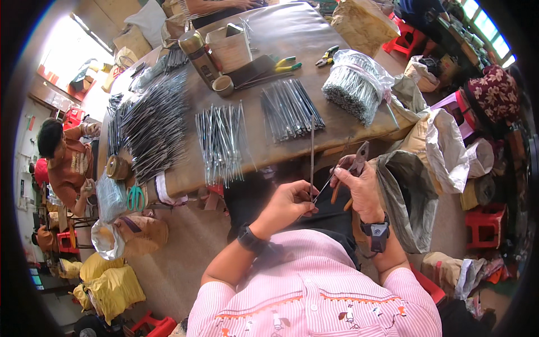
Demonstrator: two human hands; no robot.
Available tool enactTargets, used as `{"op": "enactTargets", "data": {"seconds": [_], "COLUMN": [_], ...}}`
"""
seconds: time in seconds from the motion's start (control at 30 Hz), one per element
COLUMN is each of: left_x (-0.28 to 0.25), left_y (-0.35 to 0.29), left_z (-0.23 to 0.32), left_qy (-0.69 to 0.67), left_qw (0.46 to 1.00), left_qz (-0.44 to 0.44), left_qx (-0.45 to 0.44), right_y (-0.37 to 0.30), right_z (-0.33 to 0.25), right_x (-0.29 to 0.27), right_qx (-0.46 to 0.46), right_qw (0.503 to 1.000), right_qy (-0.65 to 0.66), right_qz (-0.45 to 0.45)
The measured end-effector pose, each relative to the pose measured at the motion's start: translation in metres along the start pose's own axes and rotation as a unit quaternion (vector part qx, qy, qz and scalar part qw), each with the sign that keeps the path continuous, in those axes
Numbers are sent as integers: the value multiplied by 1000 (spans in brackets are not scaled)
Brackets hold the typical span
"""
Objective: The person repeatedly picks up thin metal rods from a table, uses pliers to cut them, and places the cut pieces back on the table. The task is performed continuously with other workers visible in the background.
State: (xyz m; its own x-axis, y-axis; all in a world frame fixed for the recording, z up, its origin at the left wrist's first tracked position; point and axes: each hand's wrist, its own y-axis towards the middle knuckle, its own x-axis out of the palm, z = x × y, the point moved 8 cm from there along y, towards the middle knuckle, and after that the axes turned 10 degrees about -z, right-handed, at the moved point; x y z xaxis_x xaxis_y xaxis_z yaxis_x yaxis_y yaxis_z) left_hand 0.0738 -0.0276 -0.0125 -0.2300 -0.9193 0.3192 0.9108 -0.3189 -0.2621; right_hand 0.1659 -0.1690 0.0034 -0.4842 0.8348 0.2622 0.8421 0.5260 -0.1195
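At the table's near edge, my left hand [287,203] is closed, its fingertips pinching a thin metal rod [312,154] that sticks up past the table edge. My right hand [362,182] is wrapped round a pair of pliers [361,158]; the metal jaws point up and the orange handles hang below the palm. A second thin rod [324,187] slants between the fingers of both hands. On the table beyond lie a loose row of thin metal rods [220,140] and a denser row of rods [290,109].
A large heap of dark rods [154,123] covers the table's left, near green scissors [135,198]. Farther back stand a thermos [197,56], a cup [223,85] and yellow-green-handled pliers [287,64]. A plastic-wrapped rod bundle [351,90] lies right, above an open grey sack [412,196]. Another person [70,157] sits left.
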Motion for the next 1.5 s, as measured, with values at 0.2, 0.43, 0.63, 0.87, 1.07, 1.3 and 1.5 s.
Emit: {"op": "enactTargets", "data": {"seconds": [0.2,0.43,0.63,0.87,1.07,1.3,1.5], "left_x": [7,17,14,9,-2,-9,-5], "left_y": [1,4,9,24,30,19,12], "left_z": [7,19,-2,-27,-43,-22,6], "left_qy": [-18,-123,-282,-295,-252,-99,149], "left_qw": [999,991,957,953,966,992,977], "left_qz": [-34,-48,-52,-17,27,72,133], "left_qx": [-23,38,-45,-62,-57,-7,77], "right_y": [-1,2,-1,-5,-11,-33,-49], "right_z": [15,10,2,-3,30,95,68], "right_x": [2,6,19,17,-5,-35,-6], "right_qx": [87,51,33,12,61,210,169], "right_qw": [990,996,998,999,998,850,888], "right_qy": [101,59,27,-21,29,476,371], "right_qz": [-40,-35,-49,-29,8,89,-214]}}
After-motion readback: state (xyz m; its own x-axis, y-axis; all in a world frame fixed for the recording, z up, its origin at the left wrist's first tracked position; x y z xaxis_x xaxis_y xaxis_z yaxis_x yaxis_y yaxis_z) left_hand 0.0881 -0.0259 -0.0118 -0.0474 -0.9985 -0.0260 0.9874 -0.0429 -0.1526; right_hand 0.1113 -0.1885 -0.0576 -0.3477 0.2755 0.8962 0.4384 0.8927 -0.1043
